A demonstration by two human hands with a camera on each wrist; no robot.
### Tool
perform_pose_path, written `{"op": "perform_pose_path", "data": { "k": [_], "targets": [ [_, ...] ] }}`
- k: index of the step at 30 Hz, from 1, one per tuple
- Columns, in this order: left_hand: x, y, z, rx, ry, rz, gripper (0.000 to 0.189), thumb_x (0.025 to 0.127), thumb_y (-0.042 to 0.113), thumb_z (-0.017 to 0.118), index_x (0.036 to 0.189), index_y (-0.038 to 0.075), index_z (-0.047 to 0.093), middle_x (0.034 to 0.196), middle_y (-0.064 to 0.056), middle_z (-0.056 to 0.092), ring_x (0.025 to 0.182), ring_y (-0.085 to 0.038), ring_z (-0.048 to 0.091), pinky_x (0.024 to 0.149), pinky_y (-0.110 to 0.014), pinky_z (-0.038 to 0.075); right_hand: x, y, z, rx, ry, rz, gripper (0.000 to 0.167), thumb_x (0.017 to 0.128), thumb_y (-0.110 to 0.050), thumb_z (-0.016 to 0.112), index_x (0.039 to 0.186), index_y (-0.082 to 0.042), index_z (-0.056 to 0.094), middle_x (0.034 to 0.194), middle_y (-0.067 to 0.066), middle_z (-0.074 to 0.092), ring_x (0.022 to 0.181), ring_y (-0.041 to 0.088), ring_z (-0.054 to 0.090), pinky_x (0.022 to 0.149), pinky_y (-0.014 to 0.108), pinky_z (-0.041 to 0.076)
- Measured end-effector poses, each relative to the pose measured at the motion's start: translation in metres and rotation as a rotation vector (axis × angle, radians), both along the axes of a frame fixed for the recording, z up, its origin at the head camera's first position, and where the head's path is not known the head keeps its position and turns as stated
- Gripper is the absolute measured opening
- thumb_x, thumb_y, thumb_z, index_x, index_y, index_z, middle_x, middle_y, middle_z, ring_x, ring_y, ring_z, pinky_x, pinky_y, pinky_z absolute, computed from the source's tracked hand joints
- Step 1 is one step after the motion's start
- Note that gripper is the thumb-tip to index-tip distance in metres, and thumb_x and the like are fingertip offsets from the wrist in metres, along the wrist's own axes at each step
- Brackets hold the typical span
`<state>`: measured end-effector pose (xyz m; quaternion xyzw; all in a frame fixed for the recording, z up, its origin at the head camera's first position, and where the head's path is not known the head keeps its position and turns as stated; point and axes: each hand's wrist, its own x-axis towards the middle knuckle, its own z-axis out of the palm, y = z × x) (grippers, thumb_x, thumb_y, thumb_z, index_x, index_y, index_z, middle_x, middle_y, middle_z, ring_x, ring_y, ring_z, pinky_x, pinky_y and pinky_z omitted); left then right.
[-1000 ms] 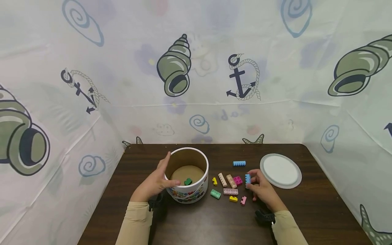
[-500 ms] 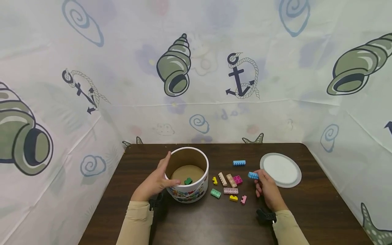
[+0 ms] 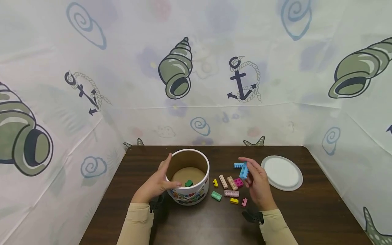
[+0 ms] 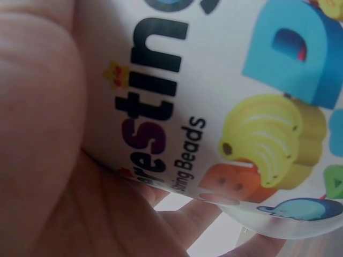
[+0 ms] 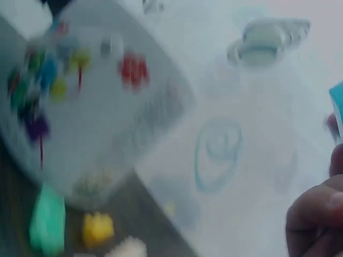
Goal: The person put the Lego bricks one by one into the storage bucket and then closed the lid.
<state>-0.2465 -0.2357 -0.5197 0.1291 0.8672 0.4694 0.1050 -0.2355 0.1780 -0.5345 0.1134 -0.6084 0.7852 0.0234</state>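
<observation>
My left hand (image 3: 154,185) holds the left side of a round white bucket (image 3: 191,198), its thumb over the near rim and its fingers spread along the wall. In the left wrist view the fingers (image 4: 195,217) reach round the printed wall. A dark green toy brick (image 3: 189,183) lies inside the bucket. With its fingertips my right hand (image 3: 259,189) pinches a light blue toy brick (image 3: 243,172), raised and tilted over the table. Behind it lies another blue toy brick (image 3: 238,165). The right wrist view is blurred and shows only an edge of the held brick (image 5: 337,101).
Several loose toy bricks lie between bucket and right hand: green (image 3: 216,195), yellow (image 3: 215,183), cream (image 3: 223,181), tan (image 3: 232,183), magenta (image 3: 238,182), pale pink (image 3: 231,193) and small pink (image 3: 244,202). A white lid (image 3: 283,172) lies right on the dark table (image 3: 196,226).
My right hand has lifted the blue brick from among the loose bricks, turned it, and carried it up and leftward. The left hand and bucket stay in place.
</observation>
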Motion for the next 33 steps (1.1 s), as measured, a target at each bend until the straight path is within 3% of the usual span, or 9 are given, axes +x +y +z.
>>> {"op": "perform_pose_path", "data": {
  "k": [6, 11, 13, 15, 19, 23, 26, 33],
  "targets": [
    [-0.001, 0.002, 0.002, -0.017, -0.006, 0.000, 0.135, 0.086, 0.053, 0.092, 0.176, 0.035, -0.007, 0.184, -0.016, 0.000, 0.166, -0.049, 0.018, 0.124, -0.072, 0.031, -0.006, -0.054, 0.035, -0.119, 0.046, 0.199, 0.014, 0.119, -0.028, 0.045, 0.122, -0.017, 0.052, 0.085, -0.004, 0.048, 0.060, 0.010, 0.041, 0.052, 0.023, 0.040],
    [-0.004, 0.004, 0.005, -0.022, 0.006, 0.000, 0.133, 0.088, 0.053, 0.090, 0.175, 0.037, -0.008, 0.184, -0.016, -0.001, 0.165, -0.050, 0.022, 0.122, -0.072, 0.035, -0.022, -0.095, 0.059, -0.450, 0.145, 0.394, 0.021, 0.119, -0.018, 0.033, 0.109, -0.014, 0.051, 0.081, -0.003, 0.046, 0.053, 0.014, 0.029, 0.045, 0.029, 0.022],
    [-0.005, 0.005, 0.005, -0.018, 0.010, 0.001, 0.133, 0.088, 0.053, 0.090, 0.175, 0.037, -0.008, 0.183, -0.016, 0.000, 0.165, -0.050, 0.021, 0.123, -0.072, 0.034, -0.033, -0.108, 0.065, -0.552, 0.137, 0.459, 0.024, 0.118, -0.017, 0.029, 0.104, -0.015, 0.049, 0.075, -0.004, 0.044, 0.051, 0.014, 0.023, 0.045, 0.030, 0.017],
    [-0.006, 0.006, 0.005, -0.021, 0.011, -0.002, 0.132, 0.088, 0.052, 0.090, 0.176, 0.037, -0.008, 0.183, -0.016, 0.000, 0.165, -0.049, 0.020, 0.124, -0.073, 0.032, -0.047, -0.122, 0.068, -0.586, 0.095, 0.491, 0.027, 0.118, -0.018, 0.028, 0.099, -0.017, 0.048, 0.071, -0.006, 0.043, 0.050, 0.011, 0.023, 0.045, 0.026, 0.018],
    [-0.005, 0.006, 0.005, -0.016, 0.001, 0.012, 0.133, 0.088, 0.050, 0.091, 0.176, 0.035, -0.007, 0.183, -0.018, 0.002, 0.165, -0.050, 0.019, 0.125, -0.072, 0.031, -0.077, -0.150, 0.067, -0.514, -0.064, 0.531, 0.035, 0.118, -0.023, 0.032, 0.085, -0.022, 0.044, 0.069, -0.008, 0.039, 0.053, 0.008, 0.026, 0.048, 0.021, 0.027],
    [-0.006, 0.006, 0.007, -0.010, 0.000, 0.000, 0.132, 0.089, 0.049, 0.090, 0.176, 0.035, -0.008, 0.183, -0.019, -0.001, 0.164, -0.052, 0.018, 0.124, -0.072, 0.031, -0.097, -0.168, 0.062, -0.362, -0.269, 0.555, 0.045, 0.116, -0.024, 0.037, 0.071, -0.022, 0.040, 0.066, -0.008, 0.037, 0.052, 0.007, 0.026, 0.050, 0.020, 0.026],
    [-0.007, 0.007, 0.008, -0.006, -0.003, -0.005, 0.132, 0.089, 0.049, 0.090, 0.176, 0.037, -0.009, 0.183, -0.018, -0.002, 0.165, -0.051, 0.016, 0.126, -0.072, 0.030, -0.102, -0.172, 0.059, -0.286, -0.367, 0.549, 0.047, 0.114, -0.025, 0.040, 0.067, -0.021, 0.038, 0.064, -0.009, 0.037, 0.050, 0.005, 0.026, 0.049, 0.020, 0.024],
    [-0.003, 0.008, 0.007, -0.016, -0.015, 0.005, 0.131, 0.089, 0.051, 0.090, 0.176, 0.036, -0.007, 0.184, -0.017, -0.002, 0.166, -0.051, 0.017, 0.125, -0.072, 0.030, -0.101, -0.171, 0.056, -0.314, -0.409, 0.548, 0.048, 0.113, -0.026, 0.040, 0.065, -0.022, 0.036, 0.064, -0.010, 0.035, 0.050, 0.004, 0.024, 0.049, 0.018, 0.022]
  ]
}}
